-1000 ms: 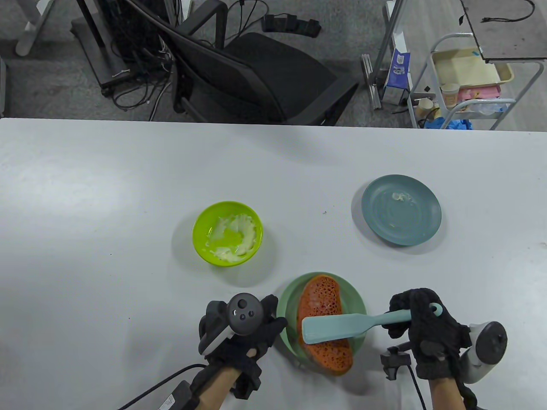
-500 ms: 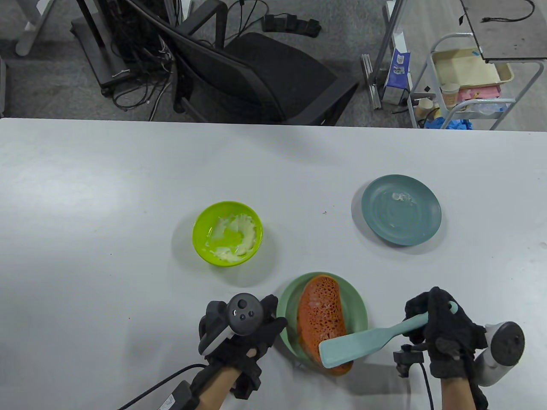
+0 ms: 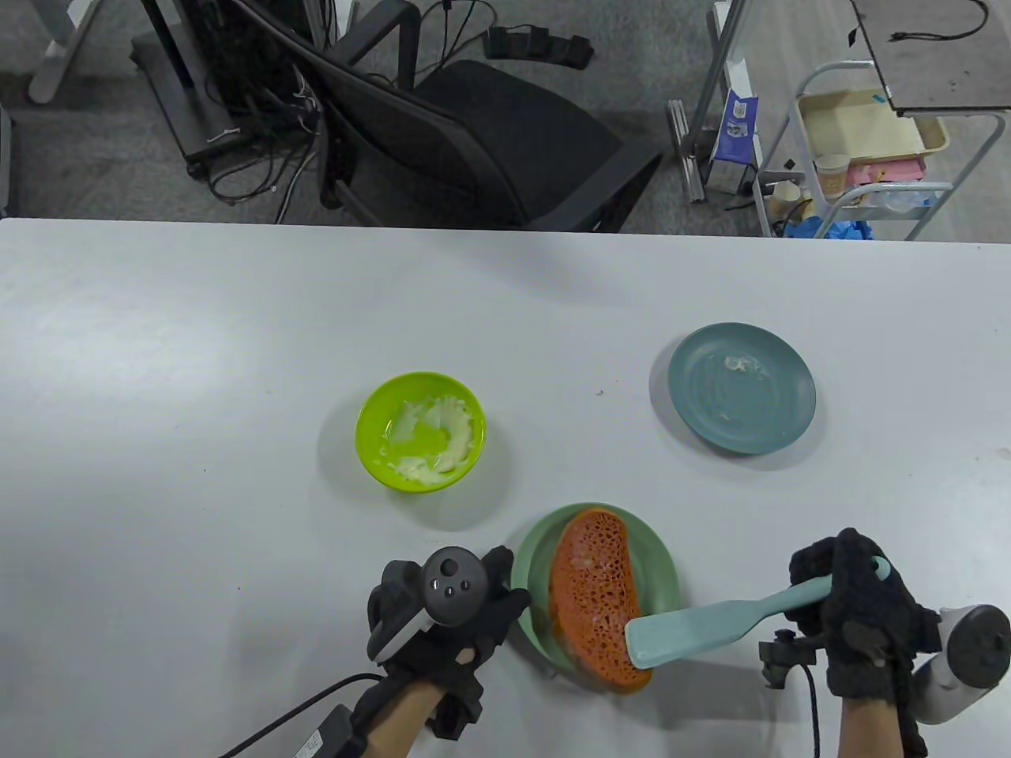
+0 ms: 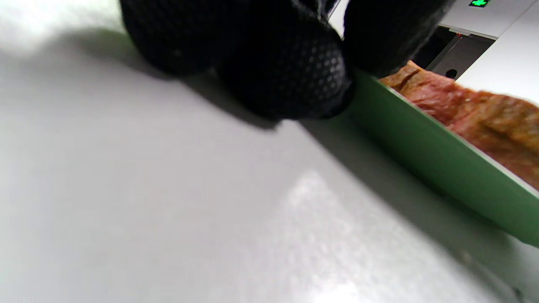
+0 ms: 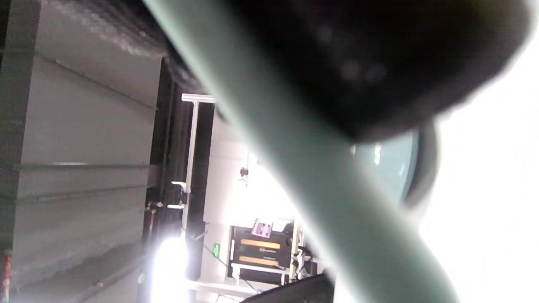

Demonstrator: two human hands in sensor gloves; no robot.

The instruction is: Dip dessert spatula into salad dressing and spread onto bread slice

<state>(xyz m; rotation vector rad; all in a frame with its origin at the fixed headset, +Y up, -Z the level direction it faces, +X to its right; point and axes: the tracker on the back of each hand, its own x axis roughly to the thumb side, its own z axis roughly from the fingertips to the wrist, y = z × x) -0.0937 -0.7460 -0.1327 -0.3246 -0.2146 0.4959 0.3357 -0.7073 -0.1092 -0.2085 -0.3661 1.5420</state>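
Tabletop (image 3: 197, 332), white, w/ three dishes. Blue plate (image 3: 778, 422) far right, smears on it. Green plate (image 3: 665, 562) near front edge holds the bread (image 3: 592, 600), orange-red, porous. Lime bowl (image 3: 371, 442) left of centre, dressing (image 3: 430, 438) inside. Spatula (image 3: 695, 628), pale teal, blade over bread's near-right end; contact unclear. Right hand (image 3: 857, 624): fingers curled round spatula handle. Left hand (image 3: 442, 624) rests on tabletop, fingers (image 4: 294, 71) touching green plate rim; curled loosely, holding nothing.
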